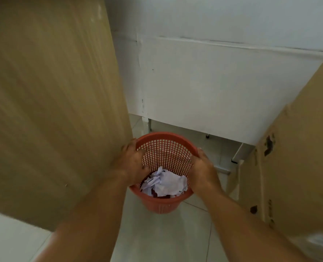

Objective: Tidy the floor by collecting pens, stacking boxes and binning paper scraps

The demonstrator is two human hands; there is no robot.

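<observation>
A red mesh waste basket (166,146) stands on the pale tiled floor between two big cardboard boxes. Crumpled white paper scraps (166,183) lie inside it. My left hand (132,163) grips the basket's left rim, fingers curled over the edge. On the opposite side my right hand (202,171) holds the right rim the same way. No pens are in view.
A tall cardboard box (49,103) fills the left side, touching my left hand. Another cardboard box (292,167) leans at the right. A white cabinet panel (213,87) stands behind the basket, raised on small legs. Tiled floor (157,239) lies between my arms.
</observation>
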